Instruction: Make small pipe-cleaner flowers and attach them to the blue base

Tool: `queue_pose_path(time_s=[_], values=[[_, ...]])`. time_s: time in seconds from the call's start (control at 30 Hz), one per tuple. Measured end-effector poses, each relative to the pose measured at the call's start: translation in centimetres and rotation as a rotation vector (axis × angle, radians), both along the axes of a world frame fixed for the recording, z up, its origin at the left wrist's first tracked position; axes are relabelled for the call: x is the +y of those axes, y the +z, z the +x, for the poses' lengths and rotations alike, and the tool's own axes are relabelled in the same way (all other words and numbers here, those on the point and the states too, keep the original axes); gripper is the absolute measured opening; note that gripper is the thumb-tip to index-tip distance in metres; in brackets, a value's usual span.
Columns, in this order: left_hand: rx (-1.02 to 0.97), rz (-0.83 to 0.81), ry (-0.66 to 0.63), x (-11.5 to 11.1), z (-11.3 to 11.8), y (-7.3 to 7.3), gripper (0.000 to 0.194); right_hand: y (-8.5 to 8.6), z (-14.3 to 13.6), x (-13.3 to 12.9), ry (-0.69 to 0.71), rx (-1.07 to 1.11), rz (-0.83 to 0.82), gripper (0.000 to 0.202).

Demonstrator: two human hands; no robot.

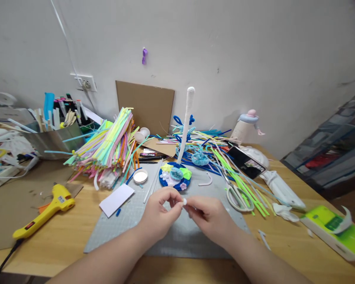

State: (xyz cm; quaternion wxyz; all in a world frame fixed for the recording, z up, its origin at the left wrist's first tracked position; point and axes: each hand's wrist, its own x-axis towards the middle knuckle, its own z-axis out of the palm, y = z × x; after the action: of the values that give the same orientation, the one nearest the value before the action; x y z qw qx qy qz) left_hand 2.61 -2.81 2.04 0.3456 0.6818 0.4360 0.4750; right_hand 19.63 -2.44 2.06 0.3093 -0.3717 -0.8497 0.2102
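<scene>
My left hand (162, 209) and my right hand (208, 215) meet low over the grey cutting mat (118, 232), fingertips pinched together. Between them is a small white piece (184, 201), mostly covered by the fingers, so its kind is unclear. Just beyond stands a craft piece with a round dark-blue base (165, 183) bearing yellow, green, white and light-blue shapes. A tall white wrapped post (186, 122) rises behind it, with blue loops around. A curved pale pipe cleaner (206, 181) lies right of the base.
Scissors (239, 199) and green pipe cleaners (242, 177) lie to the right, near a phone (247, 161). On the left are a yellow glue gun (44, 213), a white card (116, 200), a round tin (140, 176) and a big bundle of pastel pipe cleaners (112, 142).
</scene>
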Motion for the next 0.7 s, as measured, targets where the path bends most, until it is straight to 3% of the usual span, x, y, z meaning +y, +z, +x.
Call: queue_pose_path(time_s=[0.1,0.17,0.3,0.4,0.53,0.63,0.7], values=[[0.031,0.010,0.066,0.2,-0.1,-0.1,0.006,0.5,0.0,-0.7,0.078,-0.142,0.136,0.015],[0.087,0.055,0.033,0.2,-0.1,-0.1,0.007,0.6,0.2,-1.0,0.113,-0.110,0.163,0.015],[0.113,0.074,-0.137,-0.1,0.0,0.4,0.010,0.3,0.4,-0.4,-0.033,0.150,-0.020,0.012],[-0.010,-0.040,-0.121,-0.1,0.0,0.5,0.006,0.1,0.2,0.2,-0.047,0.160,-0.117,0.014],[-0.106,-0.156,0.018,0.3,0.1,0.0,0.007,0.3,0.0,-0.3,0.032,-0.087,0.075,0.017],[0.000,-0.062,0.060,0.3,0.1,-0.1,0.005,0.5,0.1,-1.0,0.089,-0.174,0.233,0.017],[0.092,0.020,-0.002,0.1,0.0,0.1,0.007,0.6,0.3,-1.0,0.112,-0.124,0.233,0.017]])
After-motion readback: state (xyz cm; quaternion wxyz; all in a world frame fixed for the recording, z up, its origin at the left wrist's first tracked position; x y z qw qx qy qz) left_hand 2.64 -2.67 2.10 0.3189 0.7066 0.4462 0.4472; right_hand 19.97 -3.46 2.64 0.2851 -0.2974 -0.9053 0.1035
